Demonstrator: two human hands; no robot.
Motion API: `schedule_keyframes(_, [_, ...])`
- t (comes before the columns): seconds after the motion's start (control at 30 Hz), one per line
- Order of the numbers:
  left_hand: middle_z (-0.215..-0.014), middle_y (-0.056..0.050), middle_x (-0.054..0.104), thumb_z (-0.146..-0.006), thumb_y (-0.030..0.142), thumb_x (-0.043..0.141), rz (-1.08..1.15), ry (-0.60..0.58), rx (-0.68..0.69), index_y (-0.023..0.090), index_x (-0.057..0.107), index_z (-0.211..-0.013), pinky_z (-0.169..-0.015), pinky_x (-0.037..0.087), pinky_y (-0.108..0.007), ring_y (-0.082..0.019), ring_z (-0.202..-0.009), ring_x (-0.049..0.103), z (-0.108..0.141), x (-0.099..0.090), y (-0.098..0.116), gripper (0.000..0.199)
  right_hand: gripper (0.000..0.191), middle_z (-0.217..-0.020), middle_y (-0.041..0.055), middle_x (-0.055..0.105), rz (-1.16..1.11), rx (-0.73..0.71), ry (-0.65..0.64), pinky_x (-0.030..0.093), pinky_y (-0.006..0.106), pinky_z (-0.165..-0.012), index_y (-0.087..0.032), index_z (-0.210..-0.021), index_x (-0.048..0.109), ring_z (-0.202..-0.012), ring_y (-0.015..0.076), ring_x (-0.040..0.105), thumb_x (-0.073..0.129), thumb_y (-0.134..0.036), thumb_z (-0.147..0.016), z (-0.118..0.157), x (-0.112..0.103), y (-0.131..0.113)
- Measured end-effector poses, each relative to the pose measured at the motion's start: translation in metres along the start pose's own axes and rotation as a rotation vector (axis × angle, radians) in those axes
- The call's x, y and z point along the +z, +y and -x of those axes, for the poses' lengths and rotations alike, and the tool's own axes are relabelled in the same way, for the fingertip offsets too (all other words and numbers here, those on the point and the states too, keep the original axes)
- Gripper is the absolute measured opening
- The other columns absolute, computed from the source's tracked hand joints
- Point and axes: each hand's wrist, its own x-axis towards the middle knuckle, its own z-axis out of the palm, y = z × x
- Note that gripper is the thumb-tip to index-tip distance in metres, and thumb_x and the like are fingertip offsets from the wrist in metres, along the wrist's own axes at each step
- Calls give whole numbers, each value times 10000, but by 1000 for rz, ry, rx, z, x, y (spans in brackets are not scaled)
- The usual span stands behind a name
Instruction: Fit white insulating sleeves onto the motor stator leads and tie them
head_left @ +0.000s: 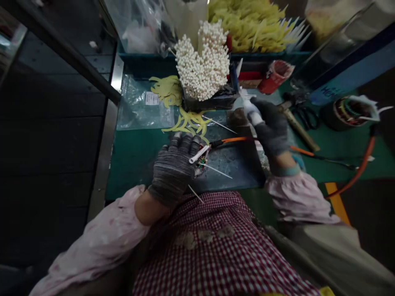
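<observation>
My left hand (176, 166), in a grey glove, lies low over the dark work mat (240, 164), its fingers pressed together beside a small part with a white lever (199, 154) and colourful bits. Whether it grips that part is hidden. An orange cable (239, 139) with a black end meets the part. My right hand (271, 125), gloved and blurred, is closed around a white bottle-like tool (253, 113) at the mat's upper right. Thin white sticks (217, 170) lie beside and below the part. Yellow strips (188, 121) are spread just beyond my left fingertips.
A black box holds white-tipped sticks (202, 65). Behind it a teal bin (145, 60) holds more yellow strips (249, 24). At right are a red cup (275, 77), a hammer (300, 129), scissors (307, 117) and a round tin (342, 115). A plastic bag (140, 109) lies left.
</observation>
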Motion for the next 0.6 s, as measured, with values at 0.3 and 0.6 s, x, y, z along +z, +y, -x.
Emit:
schedule_keyframes(0.3, [-1549, -140, 766, -1148, 236, 597, -36, 444, 164, 200, 677, -1546, -1263, 631, -476, -291, -1510, 708, 39, 29, -34, 407, 539, -1311, 213, 802, 199, -327, 199, 652, 604, -1066, -188, -1409, 767, -1257, 388, 772, 582, -565, -1071, 25, 15, -12])
schedule_keyframes(0.6, [-1399, -17, 841, -1152, 375, 613, -106, 533, -251, 421, 629, -1634, -1102, 712, -470, -293, -1253, 813, 167, -61, -65, 484, 196, -786, 66, 866, 23, -389, -686, 610, 345, -474, -521, -992, 908, -599, 335, 821, 716, -514, -951, 22, -86, -54])
